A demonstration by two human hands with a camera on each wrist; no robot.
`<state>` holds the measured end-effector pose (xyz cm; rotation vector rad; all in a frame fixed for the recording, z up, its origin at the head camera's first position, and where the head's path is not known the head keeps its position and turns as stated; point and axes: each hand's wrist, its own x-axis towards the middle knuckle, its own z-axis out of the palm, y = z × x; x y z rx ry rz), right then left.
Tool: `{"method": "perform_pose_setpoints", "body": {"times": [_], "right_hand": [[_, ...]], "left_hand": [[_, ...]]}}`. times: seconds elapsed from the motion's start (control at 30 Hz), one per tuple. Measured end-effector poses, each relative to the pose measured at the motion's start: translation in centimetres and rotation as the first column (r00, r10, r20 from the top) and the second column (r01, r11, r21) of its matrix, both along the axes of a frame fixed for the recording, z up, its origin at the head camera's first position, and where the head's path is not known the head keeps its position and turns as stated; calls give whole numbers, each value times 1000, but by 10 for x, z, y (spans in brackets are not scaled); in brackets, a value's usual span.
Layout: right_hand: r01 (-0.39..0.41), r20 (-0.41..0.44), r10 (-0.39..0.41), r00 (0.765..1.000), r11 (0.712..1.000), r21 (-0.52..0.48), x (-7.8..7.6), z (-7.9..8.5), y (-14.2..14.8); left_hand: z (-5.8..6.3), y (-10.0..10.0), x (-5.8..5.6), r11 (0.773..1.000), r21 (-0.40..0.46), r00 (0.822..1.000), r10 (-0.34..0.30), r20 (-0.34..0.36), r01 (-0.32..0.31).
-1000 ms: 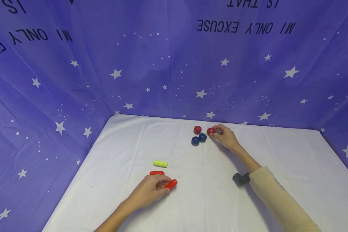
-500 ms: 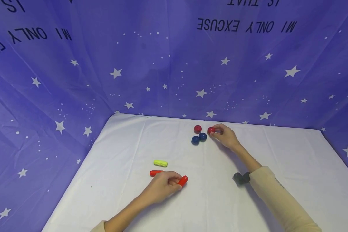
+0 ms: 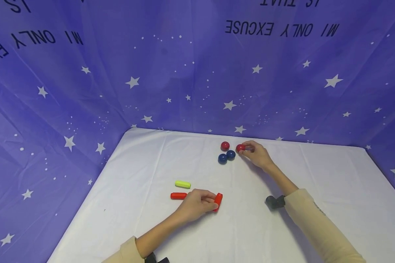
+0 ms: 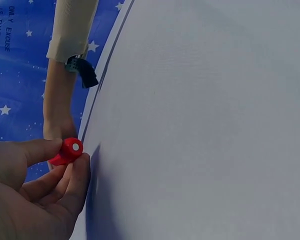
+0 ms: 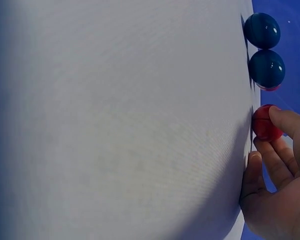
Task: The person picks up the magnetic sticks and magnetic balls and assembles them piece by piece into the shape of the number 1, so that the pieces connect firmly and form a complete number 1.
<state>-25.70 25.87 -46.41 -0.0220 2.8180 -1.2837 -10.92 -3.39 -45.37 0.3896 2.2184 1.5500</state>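
My left hand (image 3: 196,205) pinches a short red stick (image 3: 218,201) between thumb and fingers, tilted over the middle of the white table. In the left wrist view the end of that red stick (image 4: 73,146) is round with a white dot. A second red stick (image 3: 179,196) lies just left of this hand, and a yellow stick (image 3: 183,184) lies behind it. Near the back edge, my right hand (image 3: 259,156) pinches a glossy red ball (image 3: 240,148) at its right side. Left of it are another red ball (image 3: 225,146) and two dark blue balls (image 3: 222,158) side by side.
The white cloth-covered table (image 3: 145,160) ends at the back against a purple star-printed curtain (image 3: 191,80). Curtain also hangs at the left and right. A black wrist device (image 3: 275,202) juts out from the right sleeve, low over the table.
My left hand has carried the red stick to the right and slightly away, turning it more upright and uncovering the other red stick. The right hand keeps its hold on the red ball.
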Motion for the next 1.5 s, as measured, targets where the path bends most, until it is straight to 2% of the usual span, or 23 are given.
{"method": "perform_pose_setpoints", "body": {"times": [0.2,0.57,0.77,1.17,1.5], "right_hand": [[-6,-2,6,1000,1000,-19,0,-1,1],[-12,20,13,1000,997,-74,1,-2,5],[-23,23,26,999,995,-101,3,-1,8],[-35,22,39,999,987,-156,12,1,14],[-37,44,47,998,978,-204,20,4,24]], "left_hand": [[-1,16,-5,999,39,999,37,33,-38],[-3,42,-17,984,154,987,64,148,-87],[-1,57,-24,981,162,980,80,183,-111],[2,87,-34,961,226,971,112,212,-160],[-5,106,-48,958,230,974,128,188,-171]]}}
